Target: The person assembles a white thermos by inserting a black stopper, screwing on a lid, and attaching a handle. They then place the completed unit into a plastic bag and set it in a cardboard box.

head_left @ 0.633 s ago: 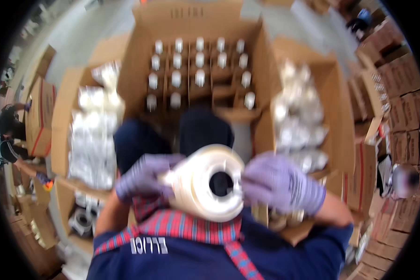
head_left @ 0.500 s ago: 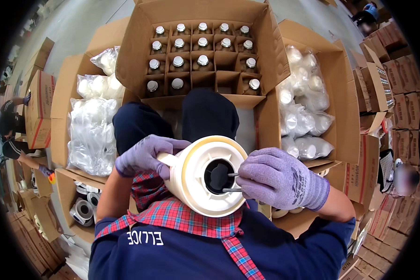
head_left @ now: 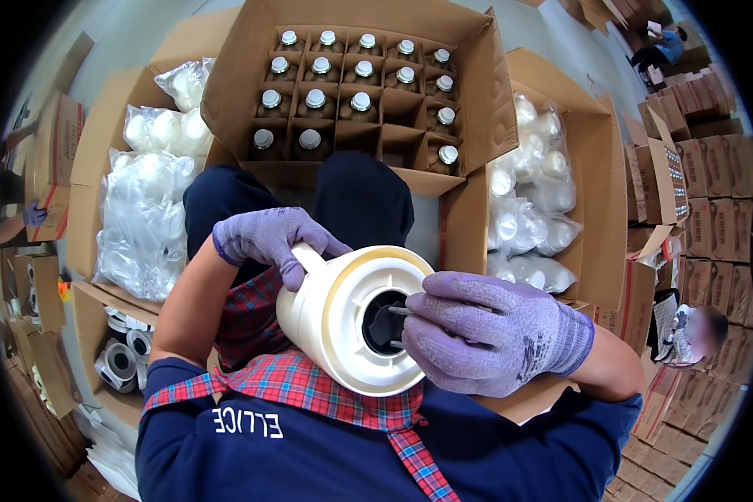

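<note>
My left hand [head_left: 269,241] grips the cream jug [head_left: 347,314] by its handle, tipping the open end toward me so my right hand [head_left: 487,333] can pinch the thin metal piece [head_left: 397,310] inside its dark hole; beyond my knuckles sits the divided carton [head_left: 360,79] of capped bottles

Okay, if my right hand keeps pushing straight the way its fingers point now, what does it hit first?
Your right hand points into the dark round opening of the cream jug that your left hand steadies. It would probably meet the inside of that opening first; how deep it goes cannot be told.
</note>
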Demonstrator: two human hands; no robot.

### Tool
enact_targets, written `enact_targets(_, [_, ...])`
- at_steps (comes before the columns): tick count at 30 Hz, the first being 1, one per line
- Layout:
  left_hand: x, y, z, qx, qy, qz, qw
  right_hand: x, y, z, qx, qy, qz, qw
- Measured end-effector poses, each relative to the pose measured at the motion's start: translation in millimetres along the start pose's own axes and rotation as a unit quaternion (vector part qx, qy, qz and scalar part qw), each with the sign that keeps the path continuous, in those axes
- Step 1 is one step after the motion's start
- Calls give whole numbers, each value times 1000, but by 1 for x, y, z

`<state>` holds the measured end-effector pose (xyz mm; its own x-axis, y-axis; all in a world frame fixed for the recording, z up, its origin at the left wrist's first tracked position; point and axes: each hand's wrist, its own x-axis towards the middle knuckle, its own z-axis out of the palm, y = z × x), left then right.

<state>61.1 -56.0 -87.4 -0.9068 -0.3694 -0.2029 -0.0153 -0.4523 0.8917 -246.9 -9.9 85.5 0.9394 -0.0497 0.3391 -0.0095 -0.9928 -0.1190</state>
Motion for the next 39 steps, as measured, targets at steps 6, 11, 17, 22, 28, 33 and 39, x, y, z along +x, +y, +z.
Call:
enact_targets(6, [2,-4,-3,-51,-9,-11,999,7,8,-2,16,0,7,1000])
enact_targets(11, [13,-16,-16,-57,-50,-15,997,4,13,2,-11,-28,-61,998])
enact_targets(17, [28,-9,-22,-40,-103,-56,992,12,27,3,-52,-65,-163,983])
enact_targets(22, [29,-5,-18,-66,-88,-82,991,16,29,3,18,-82,-99,992])
enact_targets(28, [-5,3,21,-80,75,-32,993,4,22,18,50,-31,11,998])
enact_targets(33, [-20,4,33,-34,158,-13,987,-4,29,21,101,-58,114,987])
enact_targets(39, [-37,-9,30,-80,209,19,974,-11,39,0,131,75,288,945])
